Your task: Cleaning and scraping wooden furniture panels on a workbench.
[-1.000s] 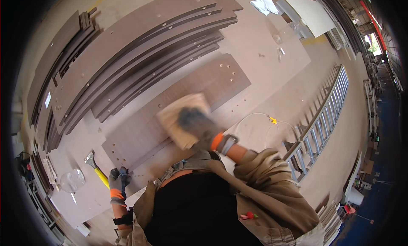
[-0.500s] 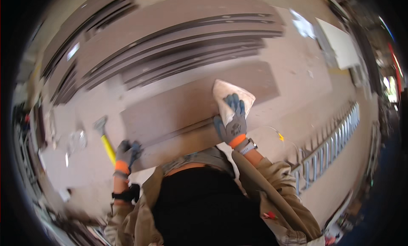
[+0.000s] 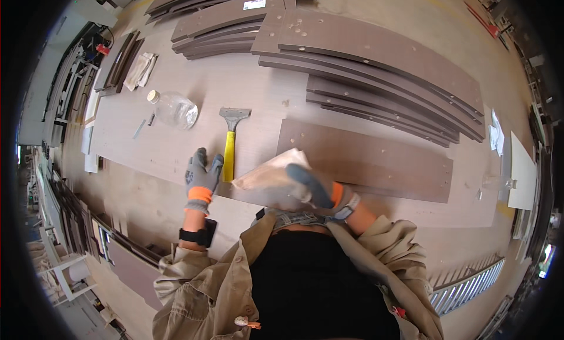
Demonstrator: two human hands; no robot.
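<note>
Near the centre, a tan folded cloth (image 3: 267, 171) sits at the fingers of the gloved right hand (image 3: 311, 190). Right hand is motion-blurred, fingers over the cloth; cannot tell if it pinches the cloth or just presses it. Cloth's narrow tip points to 8 o'clock; its upper end overlaps the near left corner of a board (image 3: 376, 155) in view, contact unclear. Board is brown, flat on the table (image 3: 205, 84), running out to 3 o'clock, holes near its ends.

Left hand (image 3: 204, 171) at 9 o'clock: gloved, fingers loosely parted, nothing in it, at the table's near edge. Just beside it, on its 2 o'clock side, a scraper (image 3: 229, 152), yellow handle toward the person, metal head toward 12. Cannot tell if the thumb touches the handle.

Clear bottle (image 3: 176, 110) at 10 o'clock, white cap, well apart from the left hand. Rags (image 3: 141, 70) farther out at 10. Brown stack (image 3: 376, 52) at 1 o'clock, beyond the board, layers offset. White sheet (image 3: 496, 134) near 3 o'clock. Slatted metal rack (image 3: 470, 287) at 4 o'clock, off the table.
</note>
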